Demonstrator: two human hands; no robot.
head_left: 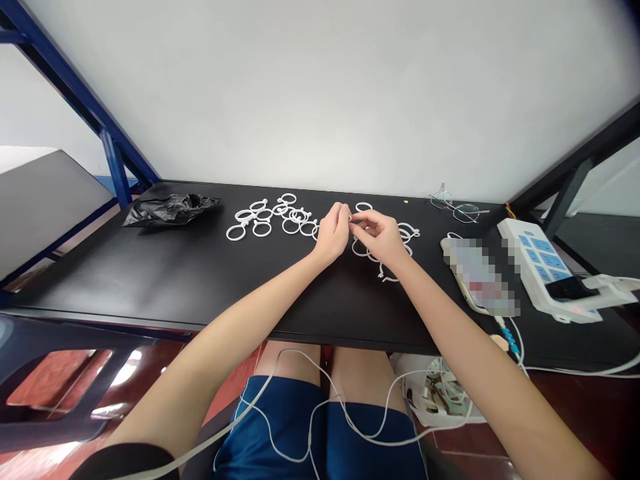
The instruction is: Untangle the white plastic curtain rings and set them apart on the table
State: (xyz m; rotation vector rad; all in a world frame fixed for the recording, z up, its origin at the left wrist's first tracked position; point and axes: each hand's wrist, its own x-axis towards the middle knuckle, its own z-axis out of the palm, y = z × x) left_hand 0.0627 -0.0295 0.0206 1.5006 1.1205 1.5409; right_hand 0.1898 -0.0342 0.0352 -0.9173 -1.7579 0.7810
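My left hand (334,232) and my right hand (381,235) meet above the middle of the black table. Both are closed at the fingertips around a white plastic ring, mostly hidden, with only a small bit showing between them. Left of my hands lies a loose group of closed white rings (261,229), each with a small clasp. Beneath and beside my right hand are more white rings (407,233), partly covered by it. One ring near the front, an open ring (382,273), has its ends apart. Another ring (364,207) lies behind my right hand.
A crumpled black plastic bag (170,209) lies at the left of the black table (165,280). To the right are eyeglasses (463,212), a phone (477,277) on a cable and a white power strip (543,260). White cords (310,433) hang across my lap.
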